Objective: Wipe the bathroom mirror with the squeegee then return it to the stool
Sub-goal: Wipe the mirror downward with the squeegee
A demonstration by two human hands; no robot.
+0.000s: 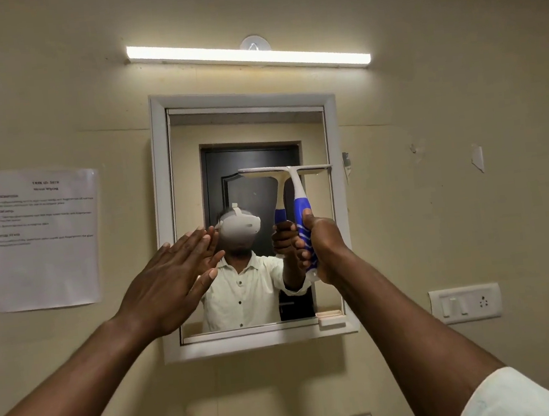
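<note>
The left hand (168,281) was up in front of the mirror's left edge, spread flat and wide open, fingers (192,243) straight and close together, holding nothing; whether the palm actually touched the glass or frame could not be told from this angle. Across to the right, the right hand (322,247) was clenched tight around the blue-and-white striped handle of the squeegee (299,201), thumb riding up the back of the grip, fingers wrapped fully round the front. The squeegee stood upright, its white blade bar level at the top and lying across the right half of the mirror (244,132), about midway up the glass, with the bar's right end reaching the inner edge of the white frame (165,193). The blade looked pressed to the glass, meeting its own reflection along the top edge. Working across the wall from the left: a printed paper sheet (44,237) was taped there, its text too blurred to read; then the framed mirror, showing a person in a pale buttoned shirt wearing a white headset; above it a lit tube light (249,55) glowed; and far right, lower down, sat a white switch plate (465,304) with a socket. A pale sleeve (506,397) showed at the right forearm, bottom corner. The stool was out of view.
</note>
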